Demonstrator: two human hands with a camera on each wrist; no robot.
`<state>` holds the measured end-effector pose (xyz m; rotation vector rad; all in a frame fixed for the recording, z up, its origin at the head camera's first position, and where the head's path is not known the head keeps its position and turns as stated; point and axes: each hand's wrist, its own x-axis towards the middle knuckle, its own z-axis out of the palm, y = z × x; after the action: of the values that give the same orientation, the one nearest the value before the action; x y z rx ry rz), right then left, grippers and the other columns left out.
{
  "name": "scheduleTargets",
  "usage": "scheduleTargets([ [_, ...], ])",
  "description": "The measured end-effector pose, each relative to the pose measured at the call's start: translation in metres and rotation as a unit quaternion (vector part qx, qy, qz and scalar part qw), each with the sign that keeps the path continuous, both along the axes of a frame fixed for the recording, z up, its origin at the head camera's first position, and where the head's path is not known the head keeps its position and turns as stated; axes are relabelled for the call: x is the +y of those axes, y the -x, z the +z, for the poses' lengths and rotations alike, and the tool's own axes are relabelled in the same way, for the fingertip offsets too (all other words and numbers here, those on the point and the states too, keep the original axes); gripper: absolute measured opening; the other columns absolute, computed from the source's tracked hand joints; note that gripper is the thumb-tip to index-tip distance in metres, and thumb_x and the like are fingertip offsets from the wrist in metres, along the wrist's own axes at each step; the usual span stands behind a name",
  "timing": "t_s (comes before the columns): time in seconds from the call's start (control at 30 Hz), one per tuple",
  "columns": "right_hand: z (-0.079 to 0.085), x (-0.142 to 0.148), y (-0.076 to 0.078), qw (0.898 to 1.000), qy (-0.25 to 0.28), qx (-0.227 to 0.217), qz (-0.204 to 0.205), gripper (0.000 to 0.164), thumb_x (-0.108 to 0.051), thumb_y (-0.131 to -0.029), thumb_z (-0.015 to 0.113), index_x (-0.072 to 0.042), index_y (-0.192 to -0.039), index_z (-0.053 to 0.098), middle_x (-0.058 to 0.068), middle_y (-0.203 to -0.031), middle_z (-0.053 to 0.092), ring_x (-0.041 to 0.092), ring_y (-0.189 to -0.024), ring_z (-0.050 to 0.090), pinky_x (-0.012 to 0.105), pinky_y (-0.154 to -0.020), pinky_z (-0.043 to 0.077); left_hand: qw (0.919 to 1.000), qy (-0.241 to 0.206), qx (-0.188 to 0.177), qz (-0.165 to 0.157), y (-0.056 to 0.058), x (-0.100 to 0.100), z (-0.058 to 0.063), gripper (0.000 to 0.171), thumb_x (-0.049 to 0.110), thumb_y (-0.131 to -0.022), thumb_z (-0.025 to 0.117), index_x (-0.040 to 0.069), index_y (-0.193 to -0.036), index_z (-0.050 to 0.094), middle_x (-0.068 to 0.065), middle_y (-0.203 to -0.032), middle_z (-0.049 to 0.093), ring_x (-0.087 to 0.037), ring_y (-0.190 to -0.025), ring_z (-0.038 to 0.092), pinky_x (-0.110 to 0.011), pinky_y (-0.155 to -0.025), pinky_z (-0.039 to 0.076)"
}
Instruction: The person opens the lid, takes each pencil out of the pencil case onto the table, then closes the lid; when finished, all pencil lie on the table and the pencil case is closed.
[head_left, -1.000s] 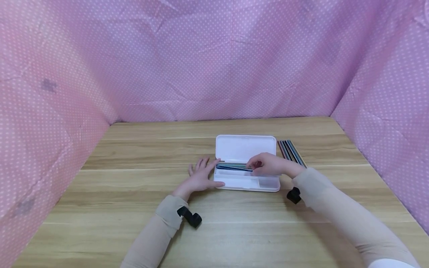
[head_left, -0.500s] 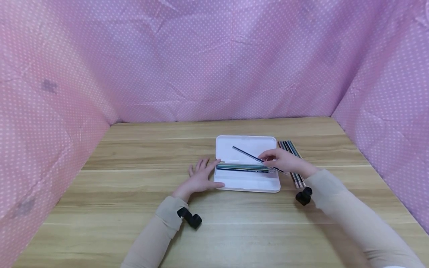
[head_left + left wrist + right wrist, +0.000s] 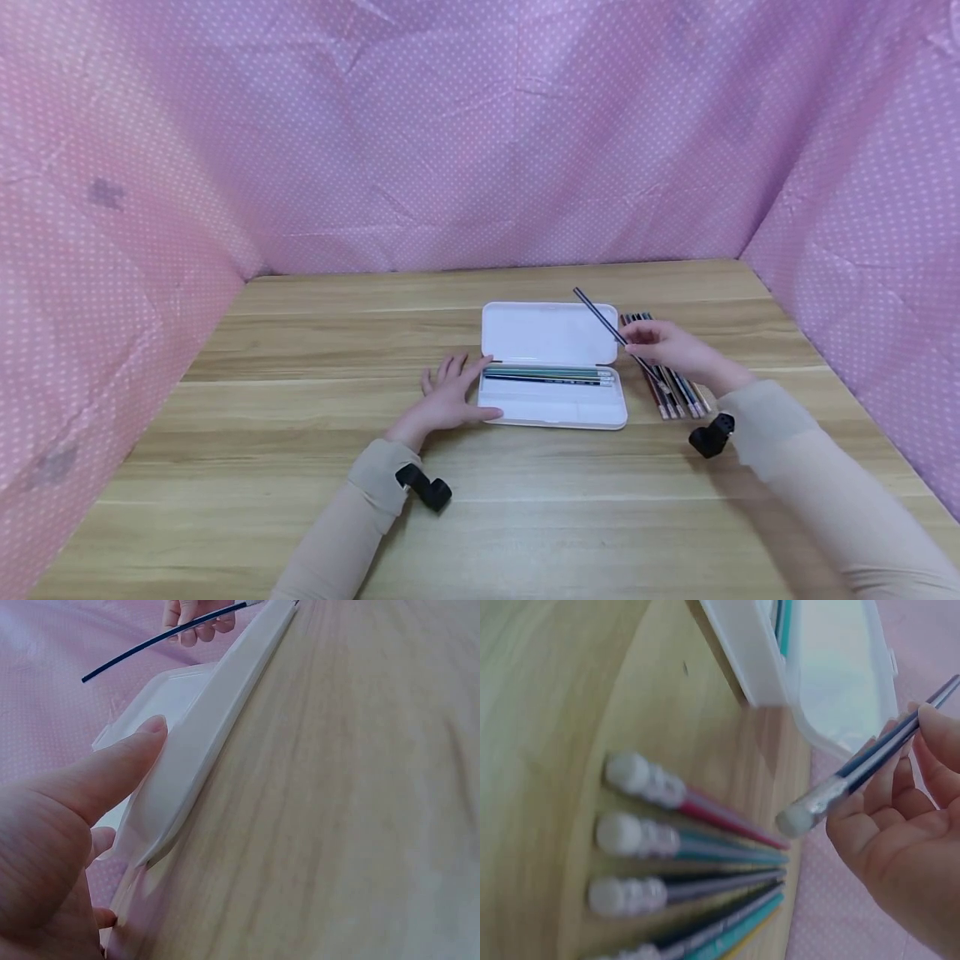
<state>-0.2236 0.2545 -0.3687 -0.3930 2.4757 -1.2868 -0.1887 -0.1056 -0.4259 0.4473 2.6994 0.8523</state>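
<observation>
The head view shows a person's right hand (image 3: 678, 350) pinching a dark blue pencil (image 3: 597, 314), so this grip is narrow. The pencil is up in the air, off the bench (image 3: 540, 508). It slants, with its plain end near 11 o'clock and its white rubber end near 5 o'clock. The left hand (image 3: 441, 402) has a wide grip, with thumb and fingers spread apart. It touches a white box (image 3: 536, 410) at the box's 9 o'clock end. The lid (image 3: 547, 333) is swung back to 12 o'clock. Inside the box, some pencils (image 3: 543, 374) lie in the back part, their rubber ends at 3 o'clock. Just beside the box, at 3 o'clock, a row of loose pencils (image 3: 682, 398) lies under the right hand, with rubber ends near 5 o'clock. The right wrist view shows red, teal and black ones there. Pink cloth with white dots (image 3: 450, 150) hangs behind, at 12 o'clock.
</observation>
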Motion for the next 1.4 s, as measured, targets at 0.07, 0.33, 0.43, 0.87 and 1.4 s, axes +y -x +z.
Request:
scheduleTargets([
  [0.07,0.002,0.006,0.0,1.0,0.005,-0.018,-0.015,0.034,-0.011,-0.095,0.053,0.007,-0.124,0.048,0.003,-0.098,0.051,0.007,-0.083,0.047,0.023,-0.071,0.044,1.0,0.0,-0.001,0.0,0.0,0.0,0.0,0.088,0.05,-0.078,0.071,0.031,-0.15,0.024,-0.016,-0.158,0.007,-0.038,-0.145,-0.005,-0.064,-0.106,-0.015],
  [0.33,-0.001,0.036,0.005,0.996,0.038,-0.054,-0.067,0.045,-0.011,-0.099,0.047,0.015,-0.133,0.033,-0.007,-0.098,0.05,-0.001,-0.081,0.047,0.02,-0.07,0.045,1.0,0.001,0.0,-0.003,0.001,0.0,0.0,0.089,0.05,-0.078,0.072,0.031,-0.15,0.024,-0.017,-0.158,0.006,-0.039,-0.144,-0.005,-0.064,-0.106,-0.014],
  [0.43,-0.005,0.046,0.006,0.994,0.04,-0.062,-0.081,0.044,-0.01,-0.098,0.048,0.016,-0.13,0.034,-0.008,-0.096,0.051,-0.002,-0.082,0.049,0.02,-0.072,0.047,1.0,0.006,0.002,-0.003,0.001,0.0,0.0,0.089,0.05,-0.078,0.072,0.031,-0.15,0.024,-0.017,-0.158,0.007,-0.04,-0.144,-0.004,-0.065,-0.106,-0.014],
  [0.87,-0.015,0.084,0.009,0.991,-0.034,-0.066,-0.108,0.048,-0.009,-0.096,0.048,0.019,-0.132,0.033,-0.007,-0.098,0.055,-0.006,-0.08,0.048,0.017,-0.072,0.046,0.9999,0.011,-0.001,0.0,0.001,0.001,0.0,0.089,0.051,-0.078,0.071,0.031,-0.151,0.024,-0.017,-0.158,0.007,-0.038,-0.145,-0.005,-0.064,-0.106,-0.013],
  [1.4,-0.023,0.086,0.009,0.986,-0.106,-0.064,-0.113,0.035,-0.007,-0.091,0.055,0.018,-0.114,0.048,0.015,-0.101,0.058,0.005,-0.078,0.053,0.022,-0.068,0.051,0.9999,0.013,0.002,0.002,0.001,0.001,0.0,0.089,0.051,-0.078,0.072,0.031,-0.15,0.025,-0.017,-0.158,0.008,-0.038,-0.145,-0.003,-0.064,-0.106,-0.013],
])
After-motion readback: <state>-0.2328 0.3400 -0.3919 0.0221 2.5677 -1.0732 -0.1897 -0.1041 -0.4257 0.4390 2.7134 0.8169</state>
